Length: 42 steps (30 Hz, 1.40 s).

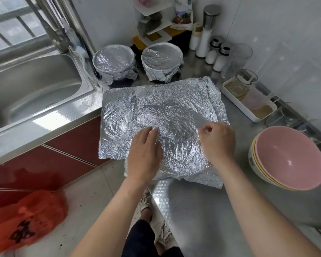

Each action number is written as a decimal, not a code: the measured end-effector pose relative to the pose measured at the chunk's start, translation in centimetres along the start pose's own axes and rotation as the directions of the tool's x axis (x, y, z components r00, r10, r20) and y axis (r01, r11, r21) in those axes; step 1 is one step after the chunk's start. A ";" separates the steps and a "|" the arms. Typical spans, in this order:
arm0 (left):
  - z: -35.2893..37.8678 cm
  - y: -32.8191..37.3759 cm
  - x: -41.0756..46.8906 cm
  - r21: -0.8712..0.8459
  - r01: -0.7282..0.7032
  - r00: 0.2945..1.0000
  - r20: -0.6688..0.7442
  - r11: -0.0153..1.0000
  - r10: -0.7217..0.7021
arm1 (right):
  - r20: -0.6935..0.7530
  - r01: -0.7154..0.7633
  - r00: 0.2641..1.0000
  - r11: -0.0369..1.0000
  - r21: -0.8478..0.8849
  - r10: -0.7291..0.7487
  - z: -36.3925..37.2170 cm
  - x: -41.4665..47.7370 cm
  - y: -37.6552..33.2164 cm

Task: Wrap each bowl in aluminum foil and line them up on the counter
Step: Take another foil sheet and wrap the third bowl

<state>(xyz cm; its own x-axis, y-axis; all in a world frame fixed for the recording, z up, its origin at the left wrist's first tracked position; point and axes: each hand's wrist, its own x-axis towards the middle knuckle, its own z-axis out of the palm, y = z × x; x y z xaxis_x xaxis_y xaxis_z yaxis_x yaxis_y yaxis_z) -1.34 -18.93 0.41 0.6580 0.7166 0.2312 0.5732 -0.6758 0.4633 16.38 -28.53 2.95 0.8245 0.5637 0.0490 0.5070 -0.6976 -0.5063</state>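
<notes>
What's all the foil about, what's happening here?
A person is wrapping bowls in foil. Two wrapped bowls already sit at the back of the counter. The left hand presses flat on a stack of foil sheets while the right hand pinches up the top sheet. Unwrapped stacked bowls wait on the right.

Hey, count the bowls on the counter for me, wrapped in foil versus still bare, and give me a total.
Foil-wrapped bowls: 2, the left one and the right one, side by side at the back.
Bare bowls: 3 by the rims I can see, nested in the stack with a pink one on top.
Total: 5
</notes>
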 end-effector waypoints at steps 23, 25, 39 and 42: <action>4.5 1.7 8.5 -0.117 -0.216 0.974 0.040 0.969 0.222 | 0.132 0.138 0.984 0.983 -0.125 -0.121 1.3 1.4 -2.1; 4.5 1.7 8.7 -0.105 -0.237 0.969 0.046 0.966 0.242 | 0.124 0.165 0.981 0.977 -0.135 -0.148 1.1 1.5 -1.9; 4.3 2.1 9.0 -0.118 -0.320 0.938 0.102 0.940 0.332 | 0.162 0.234 0.965 0.958 -0.167 -0.207 2.0 2.2 -2.3; 4.2 2.1 9.1 -0.102 -0.298 0.944 0.119 0.949 0.309 | 0.181 0.239 0.963 0.947 -0.215 -0.201 2.0 2.4 -2.4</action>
<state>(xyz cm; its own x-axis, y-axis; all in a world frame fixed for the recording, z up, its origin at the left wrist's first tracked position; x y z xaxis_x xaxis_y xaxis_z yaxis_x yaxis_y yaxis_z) 7.91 -14.59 -0.15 0.8559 0.4472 0.2599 0.2983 -0.8373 0.4583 16.62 -24.66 2.54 0.6461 0.7632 -0.0066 0.7309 -0.6212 -0.2825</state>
